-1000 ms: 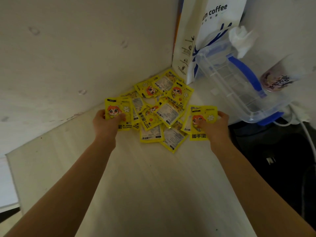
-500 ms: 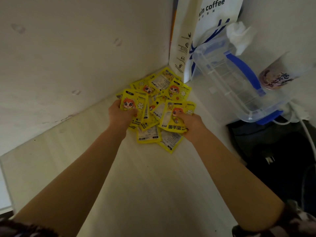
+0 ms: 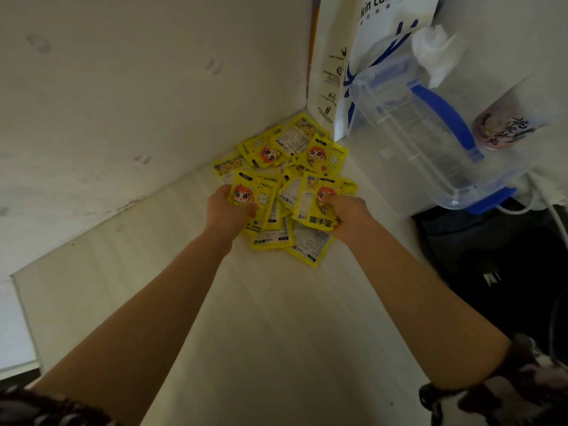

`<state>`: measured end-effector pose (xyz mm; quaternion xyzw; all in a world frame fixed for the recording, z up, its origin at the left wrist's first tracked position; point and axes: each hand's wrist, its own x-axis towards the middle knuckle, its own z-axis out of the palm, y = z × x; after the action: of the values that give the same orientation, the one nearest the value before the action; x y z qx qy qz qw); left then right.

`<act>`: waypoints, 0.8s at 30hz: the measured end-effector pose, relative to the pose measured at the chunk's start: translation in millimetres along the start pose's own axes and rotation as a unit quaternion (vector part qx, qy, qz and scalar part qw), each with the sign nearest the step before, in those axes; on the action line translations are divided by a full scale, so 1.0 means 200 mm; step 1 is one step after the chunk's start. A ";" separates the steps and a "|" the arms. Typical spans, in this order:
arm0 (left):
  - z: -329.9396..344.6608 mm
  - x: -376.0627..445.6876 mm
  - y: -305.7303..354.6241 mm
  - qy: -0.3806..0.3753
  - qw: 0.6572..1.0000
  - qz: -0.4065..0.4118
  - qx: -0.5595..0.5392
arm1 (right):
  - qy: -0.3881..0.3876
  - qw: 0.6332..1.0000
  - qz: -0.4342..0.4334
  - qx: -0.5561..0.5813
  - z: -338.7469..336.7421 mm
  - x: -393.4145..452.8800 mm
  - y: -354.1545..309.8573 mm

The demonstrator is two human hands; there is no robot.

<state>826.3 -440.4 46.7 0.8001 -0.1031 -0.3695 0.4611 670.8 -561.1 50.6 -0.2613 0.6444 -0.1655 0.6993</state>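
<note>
At the far left a pale plaster wall (image 3: 123,87) meets the light wood-grain tabletop (image 3: 261,333). The left hand (image 3: 227,210) reaches into the corner and pinches a flat yellow foil sachet printed with a red-haired cartoon face, the left packet (image 3: 259,192). The thumb lies across its lower front and the other fingers are curled behind it, out of sight.

Between the hands, the loose heap of yellow packets (image 3: 319,155) lies on the tabletop, pushed up against the wall. Some packets lie face up and others show their printed backs, all overlapping.

The right hand (image 3: 350,215) grips a matching sachet, the right packet (image 3: 319,210), with the thumb pressed on the cartoon face and the fingers folded underneath. Both held packets are tilted up over the near edge of the heap.

These look light, thin and pliable, with a glossy film that probably slides easily — one packet over another, or out of a weak grip. A thumb-and-finger pinch near a sealed edge or corner should hold best. Scooping several at once risks them fanning out and slipping.

Just beside the heap on the right stands a tall white paper coffee bag (image 3: 335,72). Next comes a clear plastic storage box with a blue handle (image 3: 399,139), tipped on its side. Further right are a printed drink cup (image 3: 507,124) and — lower down — a dark bag (image 3: 491,256).
</note>
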 end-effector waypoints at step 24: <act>-0.09 -0.94 -0.46 -0.015 0.991 -0.083 -0.103 | -0.100 0.993 -0.028 -0.056 -0.51 -0.69 0.60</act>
<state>689.5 -282.9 70.5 0.7488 -0.0049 -0.4269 0.5070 541.1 -401.5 90.4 -0.3329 0.5721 -0.1220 0.7396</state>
